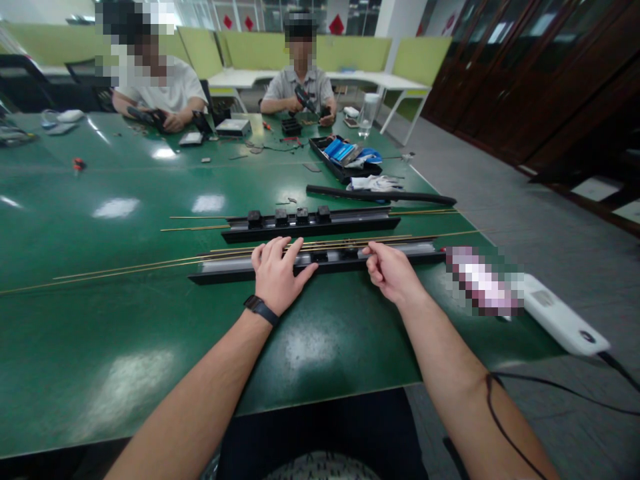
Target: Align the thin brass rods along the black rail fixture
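Observation:
In front of me on the table lies a long black channel [225, 273] with a pale inner strip and dark blocks [319, 255] inside. Thin brass-coloured rods [130, 269] run along it and stick out past its left end. My left hand [277, 273], with a dark band on the wrist, rests over the channel's middle, fingers apart across the rods. Farther right, my right hand [393, 272] is closed at the channel, thumb and index finger pinched beside the rods. What those fingertips hold, if anything, is hidden. Behind lies a second black channel [310, 230] with several dark blocks along it.
A black strip [380, 195], white gloves [375, 183] and a black tray [333, 163] with blue items lie farther back. To the right are a white device [563, 313] and its cable. Two people sit across the green table [150, 360], holding tools.

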{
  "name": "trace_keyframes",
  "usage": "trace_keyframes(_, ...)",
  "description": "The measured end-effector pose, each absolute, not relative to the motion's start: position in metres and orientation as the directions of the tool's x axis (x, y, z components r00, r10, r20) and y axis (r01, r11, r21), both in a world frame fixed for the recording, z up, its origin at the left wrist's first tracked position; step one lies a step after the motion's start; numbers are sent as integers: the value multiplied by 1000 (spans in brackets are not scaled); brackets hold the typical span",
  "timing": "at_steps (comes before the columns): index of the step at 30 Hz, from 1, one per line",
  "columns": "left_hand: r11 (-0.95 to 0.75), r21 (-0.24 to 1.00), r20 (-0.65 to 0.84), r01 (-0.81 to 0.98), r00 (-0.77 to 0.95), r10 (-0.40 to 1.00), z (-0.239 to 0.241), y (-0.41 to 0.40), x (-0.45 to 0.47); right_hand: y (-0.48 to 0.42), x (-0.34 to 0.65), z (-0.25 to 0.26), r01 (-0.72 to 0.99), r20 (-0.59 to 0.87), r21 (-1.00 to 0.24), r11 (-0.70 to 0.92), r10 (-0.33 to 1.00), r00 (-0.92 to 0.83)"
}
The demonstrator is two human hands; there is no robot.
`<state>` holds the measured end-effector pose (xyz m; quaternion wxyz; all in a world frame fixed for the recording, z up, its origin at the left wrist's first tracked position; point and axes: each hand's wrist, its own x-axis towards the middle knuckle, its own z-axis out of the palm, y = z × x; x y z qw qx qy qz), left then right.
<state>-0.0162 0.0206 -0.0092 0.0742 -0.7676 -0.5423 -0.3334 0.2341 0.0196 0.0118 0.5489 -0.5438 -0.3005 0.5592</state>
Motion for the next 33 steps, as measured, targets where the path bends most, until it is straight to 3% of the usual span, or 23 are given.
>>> trace_keyframes(33,-400,257,576,879,193,794,-8,21,-16,19,235,11,-273,-269,-938,-213,944,189)
